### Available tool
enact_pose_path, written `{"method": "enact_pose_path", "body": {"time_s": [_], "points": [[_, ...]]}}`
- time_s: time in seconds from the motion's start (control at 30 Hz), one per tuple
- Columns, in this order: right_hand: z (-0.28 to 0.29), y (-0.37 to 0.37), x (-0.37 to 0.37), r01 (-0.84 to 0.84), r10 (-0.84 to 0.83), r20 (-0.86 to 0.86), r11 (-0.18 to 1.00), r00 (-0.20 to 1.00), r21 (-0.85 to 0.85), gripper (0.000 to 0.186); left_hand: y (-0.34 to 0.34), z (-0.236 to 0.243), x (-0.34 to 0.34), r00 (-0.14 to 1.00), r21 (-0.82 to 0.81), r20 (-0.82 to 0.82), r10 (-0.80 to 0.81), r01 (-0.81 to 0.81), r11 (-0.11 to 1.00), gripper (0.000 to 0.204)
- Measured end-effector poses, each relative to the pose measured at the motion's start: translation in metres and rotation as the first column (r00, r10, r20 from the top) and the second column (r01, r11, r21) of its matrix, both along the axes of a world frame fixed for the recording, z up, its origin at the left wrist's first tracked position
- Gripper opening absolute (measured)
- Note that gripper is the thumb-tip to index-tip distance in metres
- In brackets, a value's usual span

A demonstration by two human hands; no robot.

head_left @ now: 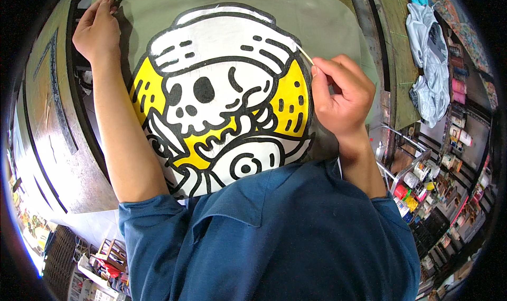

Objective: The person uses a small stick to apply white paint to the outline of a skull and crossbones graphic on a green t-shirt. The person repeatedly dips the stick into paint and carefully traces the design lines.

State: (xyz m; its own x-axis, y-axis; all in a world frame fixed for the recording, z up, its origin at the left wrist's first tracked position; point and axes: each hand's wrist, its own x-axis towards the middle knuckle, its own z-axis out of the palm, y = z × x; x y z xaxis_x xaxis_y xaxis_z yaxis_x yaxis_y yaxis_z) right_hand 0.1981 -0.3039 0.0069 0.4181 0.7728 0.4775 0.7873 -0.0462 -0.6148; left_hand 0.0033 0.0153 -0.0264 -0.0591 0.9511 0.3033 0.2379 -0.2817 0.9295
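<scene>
An olive-green cloth [327,15] lies spread in front of me, bearing a large skull print [227,84] in white, black and yellow. A thin pale stick [305,53] is pinched in my right hand [343,92]. The stick's far end meets the right edge of the print's white cap, though the kind of tip is too small to tell. My left hand [99,31] is closed at the cloth's far left edge, fingertips together. A small whitish bit shows just beyond those fingertips; what they hold is unclear. My body covers the print's lower part.
On the left stands a worn board [53,100] with a dark strip on it. Pale blue-grey cloths [426,63] are heaped on the right. Below them, a metal rail [404,137] and shelves with several containers [409,192] stand close to my right elbow.
</scene>
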Motion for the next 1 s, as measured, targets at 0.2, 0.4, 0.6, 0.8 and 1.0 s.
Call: {"method": "enact_pose_path", "body": {"time_s": [0.2, 0.4, 0.6, 0.8, 1.0], "points": [[0.002, 0.002, -0.001, -0.017, 0.017, -0.015, 1.000, 1.000, -0.003, 0.013, 0.000, 0.001, -0.003, 1.000, 0.001, 0.017, 0.000, 0.000, 1.000, 0.018], [0.002, 0.000, -0.001, -0.013, 0.012, -0.046, 1.000, 0.999, -0.025, 0.012, 0.000, 0.001, -0.002, 1.000, -0.010, 0.005, 0.006, -0.006, 1.000, 0.018], [0.001, 0.003, -0.001, -0.022, 0.022, 0.019, 1.000, 1.000, -0.012, 0.012, 0.001, 0.001, -0.006, 0.999, 0.010, 0.026, -0.022, 0.021, 1.000, 0.018], [0.000, 0.000, -0.001, 0.019, -0.019, -0.023, 1.000, 1.000, -0.002, 0.013, 0.004, -0.005, 0.000, 0.999, -0.003, 0.042, -0.028, 0.028, 1.000, 0.018], [0.002, 0.001, -0.002, -0.007, 0.007, -0.015, 1.000, 1.000, -0.019, 0.013, 0.002, 0.001, -0.004, 1.000, -0.004, 0.013, 0.000, 0.000, 1.000, 0.018]]}}
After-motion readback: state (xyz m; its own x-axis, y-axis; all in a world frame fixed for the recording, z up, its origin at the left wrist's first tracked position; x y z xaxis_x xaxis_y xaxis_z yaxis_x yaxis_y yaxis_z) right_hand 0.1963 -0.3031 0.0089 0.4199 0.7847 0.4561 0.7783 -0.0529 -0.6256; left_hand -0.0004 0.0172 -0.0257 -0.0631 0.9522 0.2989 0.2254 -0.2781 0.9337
